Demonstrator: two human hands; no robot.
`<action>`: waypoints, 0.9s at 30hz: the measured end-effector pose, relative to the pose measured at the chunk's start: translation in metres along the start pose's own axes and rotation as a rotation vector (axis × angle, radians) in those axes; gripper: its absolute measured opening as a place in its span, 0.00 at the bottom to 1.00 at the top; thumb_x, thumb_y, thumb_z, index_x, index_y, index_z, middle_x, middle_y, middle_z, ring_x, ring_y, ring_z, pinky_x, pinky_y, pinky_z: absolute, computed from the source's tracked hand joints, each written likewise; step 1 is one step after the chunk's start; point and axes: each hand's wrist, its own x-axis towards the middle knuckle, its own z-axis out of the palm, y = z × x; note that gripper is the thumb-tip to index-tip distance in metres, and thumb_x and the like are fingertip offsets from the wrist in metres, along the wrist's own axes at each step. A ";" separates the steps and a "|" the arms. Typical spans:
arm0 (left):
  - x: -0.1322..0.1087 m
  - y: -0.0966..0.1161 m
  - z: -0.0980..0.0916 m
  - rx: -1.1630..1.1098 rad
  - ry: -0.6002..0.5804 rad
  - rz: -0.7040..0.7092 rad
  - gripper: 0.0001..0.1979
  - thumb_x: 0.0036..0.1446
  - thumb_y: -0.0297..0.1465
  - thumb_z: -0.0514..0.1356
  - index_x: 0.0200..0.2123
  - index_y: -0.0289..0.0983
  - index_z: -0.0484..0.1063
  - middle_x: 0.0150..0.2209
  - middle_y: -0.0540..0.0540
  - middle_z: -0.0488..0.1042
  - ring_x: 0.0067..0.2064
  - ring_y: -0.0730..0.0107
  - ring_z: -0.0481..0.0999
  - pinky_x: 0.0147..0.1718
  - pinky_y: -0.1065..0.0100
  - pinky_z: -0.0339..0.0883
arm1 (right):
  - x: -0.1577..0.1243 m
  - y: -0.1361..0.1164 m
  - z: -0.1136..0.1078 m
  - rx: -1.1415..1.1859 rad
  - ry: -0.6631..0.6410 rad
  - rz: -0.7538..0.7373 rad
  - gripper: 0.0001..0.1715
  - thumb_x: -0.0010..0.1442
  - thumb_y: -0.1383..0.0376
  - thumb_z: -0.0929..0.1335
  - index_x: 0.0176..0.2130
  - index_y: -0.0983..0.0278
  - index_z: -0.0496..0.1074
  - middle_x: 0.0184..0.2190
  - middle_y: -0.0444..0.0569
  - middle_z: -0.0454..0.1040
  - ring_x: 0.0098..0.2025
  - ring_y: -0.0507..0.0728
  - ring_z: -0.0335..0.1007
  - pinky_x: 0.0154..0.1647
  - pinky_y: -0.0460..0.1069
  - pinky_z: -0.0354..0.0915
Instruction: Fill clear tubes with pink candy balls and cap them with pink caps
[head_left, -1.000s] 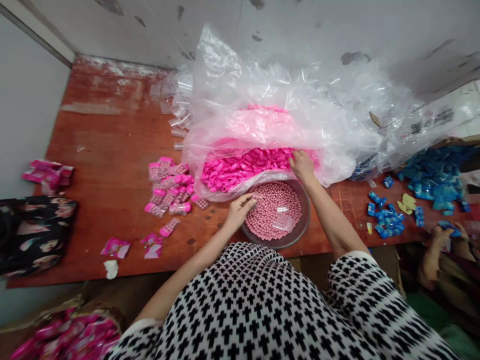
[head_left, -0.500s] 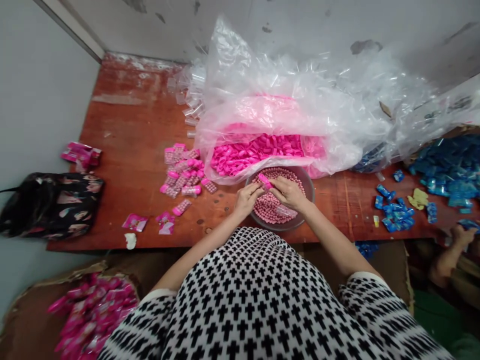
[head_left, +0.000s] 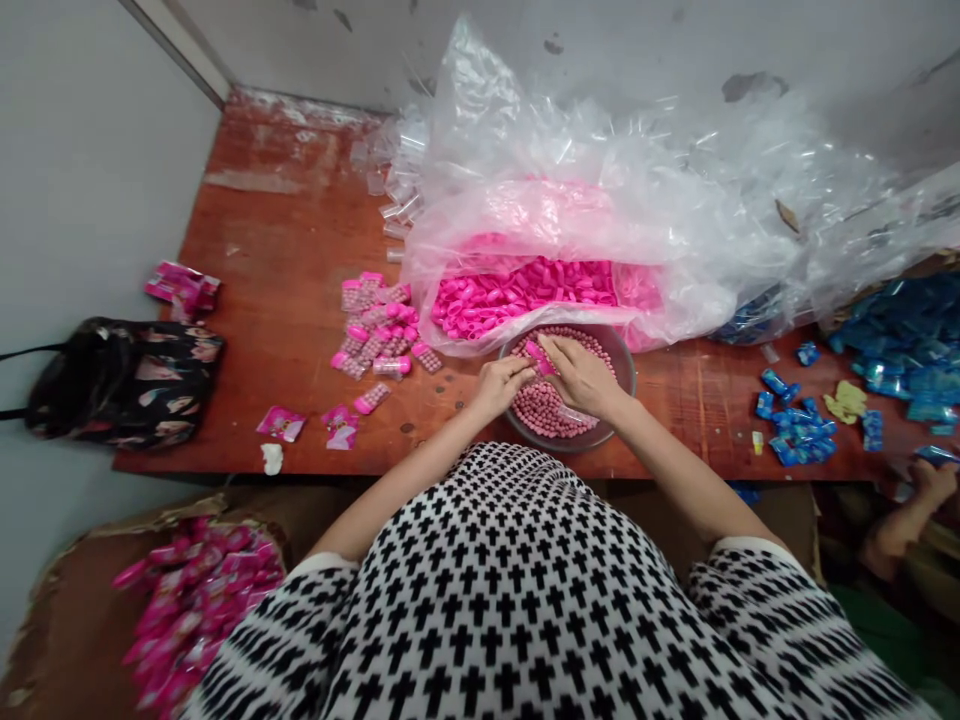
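Observation:
Above a grey bowl (head_left: 631, 385) of small pink balls, both my hands meet at a pink plastic cap (head_left: 538, 357). My left hand (head_left: 501, 388) has its thumb and fingertips pinched at the cap's left end. From the right, the fingers of my right hand (head_left: 583, 375) close around the same cap and cover part of it. A clear plastic tube (head_left: 576, 416) lies on the balls, close under my right hand. Behind the bowl, an open plastic bag (head_left: 442, 235) holds many loose pink caps (head_left: 525, 287).
Left of the bowl lie capped tubes of pink balls (head_left: 375, 325) and pink packets (head_left: 280, 423). A black flowered bag (head_left: 161, 385) sits at the table's left end. At right are blue packets (head_left: 802, 432) and a co-worker's hand (head_left: 934, 482). Below left, a carton holds pink packets (head_left: 202, 600).
The pink cap has tilted between my fingers, and my right hand covers it differently. My view has shifted slightly, so the whole table sits a little further right.

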 end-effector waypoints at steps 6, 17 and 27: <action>-0.004 -0.008 0.002 -0.046 0.041 -0.067 0.10 0.51 0.36 0.61 0.26 0.36 0.78 0.29 0.47 0.78 0.33 0.65 0.74 0.39 0.66 0.66 | 0.017 -0.002 -0.016 -0.120 -0.084 -0.177 0.31 0.61 0.60 0.63 0.61 0.67 0.57 0.61 0.59 0.58 0.61 0.66 0.53 0.61 0.61 0.51; -0.001 -0.020 0.016 -0.582 0.277 -0.351 0.14 0.46 0.35 0.64 0.36 0.34 0.75 0.33 0.47 0.77 0.33 0.70 0.73 0.37 0.67 0.68 | 0.016 -0.021 0.043 -0.028 0.200 0.201 0.45 0.56 0.53 0.66 0.62 0.74 0.49 0.51 0.66 0.62 0.53 0.69 0.58 0.53 0.62 0.61; -0.003 -0.024 0.014 -0.544 0.277 -0.321 0.11 0.48 0.34 0.62 0.35 0.34 0.72 0.32 0.47 0.76 0.33 0.70 0.74 0.37 0.68 0.68 | 0.027 -0.016 0.050 -0.018 0.098 0.241 0.36 0.56 0.57 0.64 0.59 0.72 0.58 0.44 0.63 0.68 0.46 0.67 0.62 0.47 0.60 0.64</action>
